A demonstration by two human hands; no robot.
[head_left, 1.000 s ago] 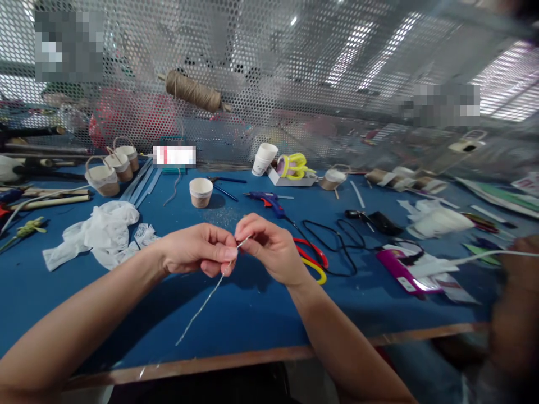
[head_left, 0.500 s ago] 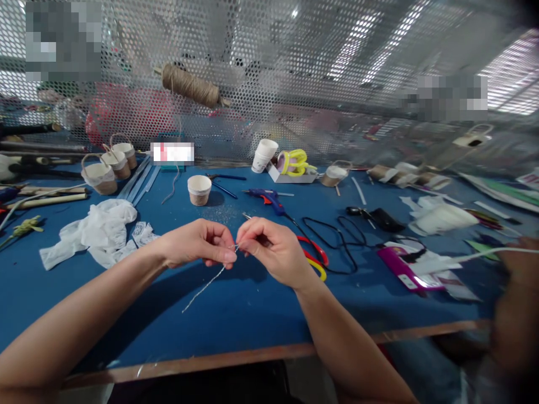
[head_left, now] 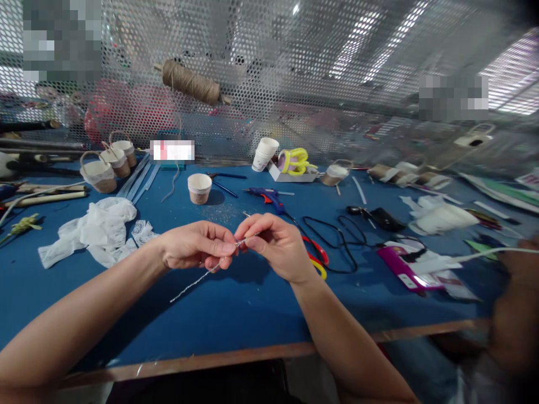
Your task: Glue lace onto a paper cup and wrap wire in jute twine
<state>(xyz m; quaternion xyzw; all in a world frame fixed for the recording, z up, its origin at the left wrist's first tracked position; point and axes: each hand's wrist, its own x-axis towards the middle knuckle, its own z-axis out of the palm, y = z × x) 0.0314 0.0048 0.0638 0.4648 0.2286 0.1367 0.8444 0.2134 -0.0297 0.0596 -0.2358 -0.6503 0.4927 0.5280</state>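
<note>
A thin, pale twisted wire or cord (head_left: 191, 285) runs between my two hands, its loose tail hanging down to the left over the blue table. My left hand (head_left: 202, 247) pinches it between thumb and fingers. Close beside it, my right hand (head_left: 272, 241) grips the upper part, the fingertips of both hands almost meeting. The end inside my right fingers is mostly hidden. Beyond the hands stands a small paper cup wrapped in burlap (head_left: 199, 189), with lace at its rim. Red and yellow scissor handles (head_left: 318, 258) show just behind my right wrist.
A blue glue gun (head_left: 269, 197), pliers (head_left: 225, 182) and a black cable (head_left: 349, 247) lie behind my hands. White lace (head_left: 96, 230) is heaped at left near small handled baskets (head_left: 100, 175). A twine spool (head_left: 189, 82) hangs on the mesh. Another person's arm (head_left: 516, 303) is at right.
My right hand has turned slightly and the wire now lies across its fingers. The wire's loose tail has swung a little to the left and up.
</note>
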